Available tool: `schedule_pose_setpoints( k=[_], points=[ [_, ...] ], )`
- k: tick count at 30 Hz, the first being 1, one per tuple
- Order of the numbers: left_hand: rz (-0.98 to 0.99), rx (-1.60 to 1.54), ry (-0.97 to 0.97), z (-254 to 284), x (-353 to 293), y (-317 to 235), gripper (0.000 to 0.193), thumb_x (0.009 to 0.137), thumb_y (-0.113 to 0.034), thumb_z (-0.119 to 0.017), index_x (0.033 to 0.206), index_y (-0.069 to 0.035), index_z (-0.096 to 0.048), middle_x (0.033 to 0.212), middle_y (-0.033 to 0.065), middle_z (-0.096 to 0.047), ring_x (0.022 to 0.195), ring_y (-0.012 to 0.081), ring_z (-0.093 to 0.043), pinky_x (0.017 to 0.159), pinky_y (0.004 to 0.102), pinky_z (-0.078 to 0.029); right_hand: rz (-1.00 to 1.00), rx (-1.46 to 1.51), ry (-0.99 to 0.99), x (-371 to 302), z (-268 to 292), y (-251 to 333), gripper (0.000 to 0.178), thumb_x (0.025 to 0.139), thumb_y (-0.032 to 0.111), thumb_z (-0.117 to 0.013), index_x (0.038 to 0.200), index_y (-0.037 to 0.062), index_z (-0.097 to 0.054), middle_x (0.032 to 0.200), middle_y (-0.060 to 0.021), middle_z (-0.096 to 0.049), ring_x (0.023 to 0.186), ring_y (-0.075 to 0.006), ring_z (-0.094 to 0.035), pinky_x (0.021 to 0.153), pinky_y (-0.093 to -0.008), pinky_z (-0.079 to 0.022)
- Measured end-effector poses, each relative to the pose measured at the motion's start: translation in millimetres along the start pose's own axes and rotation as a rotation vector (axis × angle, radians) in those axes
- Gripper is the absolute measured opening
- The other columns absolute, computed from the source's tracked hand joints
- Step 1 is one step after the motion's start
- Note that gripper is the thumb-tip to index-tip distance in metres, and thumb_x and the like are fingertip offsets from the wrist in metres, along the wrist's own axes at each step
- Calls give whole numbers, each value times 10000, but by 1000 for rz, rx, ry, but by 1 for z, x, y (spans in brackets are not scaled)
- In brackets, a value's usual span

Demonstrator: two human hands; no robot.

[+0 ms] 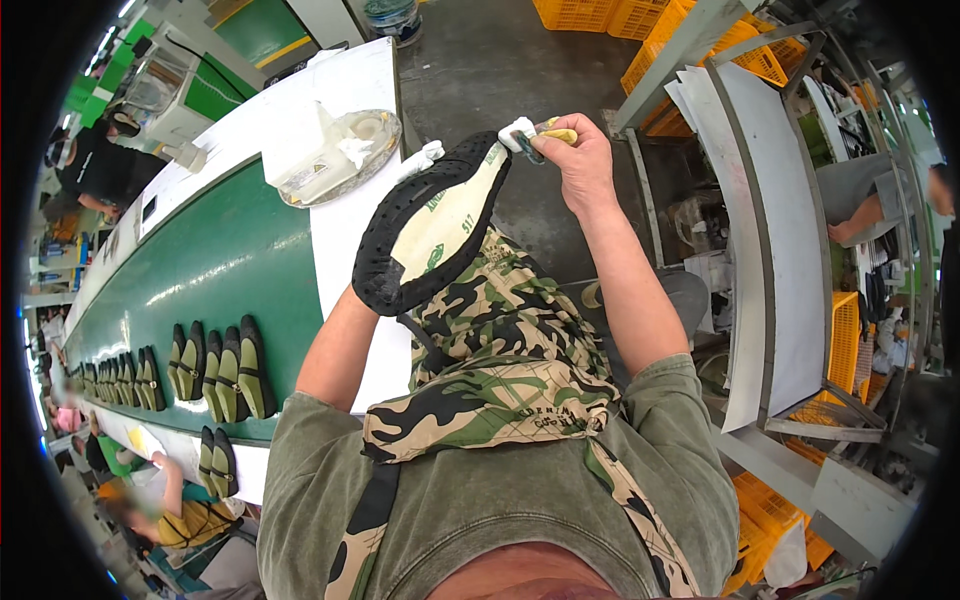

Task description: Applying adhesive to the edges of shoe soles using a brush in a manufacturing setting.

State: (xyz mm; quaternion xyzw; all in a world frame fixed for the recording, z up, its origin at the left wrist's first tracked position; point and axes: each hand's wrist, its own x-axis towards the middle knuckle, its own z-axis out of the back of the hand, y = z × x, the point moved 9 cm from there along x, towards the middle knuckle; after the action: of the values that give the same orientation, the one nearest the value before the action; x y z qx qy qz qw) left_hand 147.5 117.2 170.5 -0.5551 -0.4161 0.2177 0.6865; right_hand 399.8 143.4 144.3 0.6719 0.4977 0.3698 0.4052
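Note:
A black shoe sole (432, 228) with a cream inner face is held up in front of me, tilted. My left hand is hidden behind the sole's lower end; only my left forearm (335, 350) shows. My right hand (580, 160) is closed on a small brush with a yellow handle (545, 133) and a white cloth, touching the sole's upper tip. Below are my camouflage apron and olive shirt.
A green conveyor belt (230, 260) runs on my left carrying several pairs of black soles (215, 370). A round tray with white items (335, 155) sits on the white table edge. Other people work along the belt. A metal rack (770, 240) and orange crates stand right.

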Motion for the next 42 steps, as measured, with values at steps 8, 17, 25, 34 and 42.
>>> schedule_pose_setpoints(
  k=[8, 17, 25, 34, 42],
  points=[
    [194, -375, -50, -17, 19, 24, 518, 1000, -224, -588, 1474, -78, -439, 1432, 107, -539, 1267, 214, -561, 1074, 354, -456, 17, 3, 4, -1, -4, 0, 171, 817, -43, -721, 893, 53, -601, 944, -60, -658, 849, -118, -615, 768, -270, -499],
    [410, -828, -110, -33, 8, 46, 485, 1031, -205, -532, 1484, -70, -425, 1437, 106, -536, 1268, 206, -562, 1077, 346, -458, -58, 113, 21, -28, -22, 17, 176, 809, -41, -713, 893, 63, -598, 930, -56, -651, 840, -115, -608, 777, -270, -479],
    [443, -784, -91, -38, 20, 57, 508, 994, -123, -588, 1468, -40, -426, 1387, 114, -563, 1220, 189, -582, 1067, 346, -472, -73, 153, 25, -45, -35, 41, 197, 797, -42, -748, 930, 18, -616, 894, -51, -666, 775, -97, -621, 719, -241, -509],
    [34, 615, 42, -52, 54, -13, 657, 668, -122, -895, 1265, -80, -625, 1118, 40, -707, 1021, 138, -654, 942, 297, -508, 31, 217, 76, -46, -55, 92, 177, 825, -69, -734, 943, 3, -624, 920, -78, -685, 812, -113, -650, 754, -255, -541],
    [504, 123, 228, -55, 33, 24, 812, 582, -137, -937, 1298, 5, -580, 1146, 61, -695, 1019, 155, -639, 940, 320, -508, 178, 199, 58, -11, -56, 107, 173, 829, -65, -730, 917, 14, -603, 957, -90, -671, 839, -118, -634, 768, -248, -528]
  ],
)
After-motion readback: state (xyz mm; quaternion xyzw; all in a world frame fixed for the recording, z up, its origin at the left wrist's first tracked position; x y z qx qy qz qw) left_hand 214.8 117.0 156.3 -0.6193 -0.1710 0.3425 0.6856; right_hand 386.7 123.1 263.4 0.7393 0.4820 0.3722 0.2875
